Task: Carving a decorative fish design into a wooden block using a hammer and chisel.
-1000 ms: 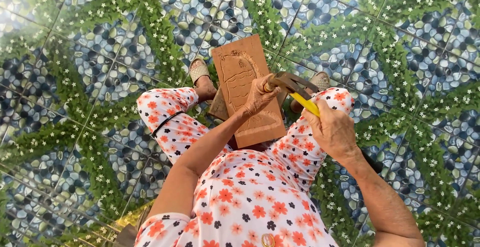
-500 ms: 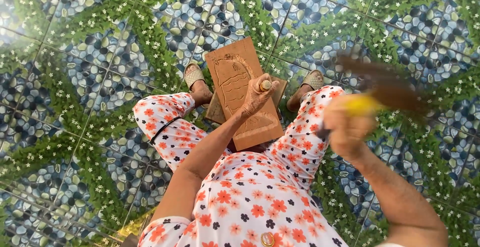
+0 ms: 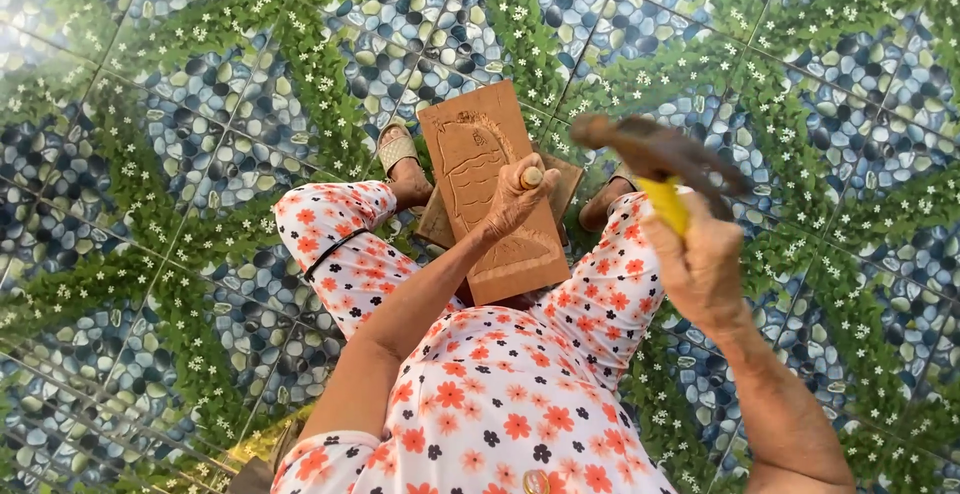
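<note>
A carved wooden board (image 3: 492,204) was propped between the knees, above a patterned pebble-and-leaf tiled floor (image 3: 180,154). A chisel (image 3: 531,176) was gripped upright against the board's face by the closed fingers of the left hand (image 3: 512,202). A yellow-handled hammer (image 3: 655,169) was held raised, just right of the board, in the clenched right hand (image 3: 700,264).

Hammer (image 3: 655,154) back nearer the chisel (image 3: 532,176)
</note>
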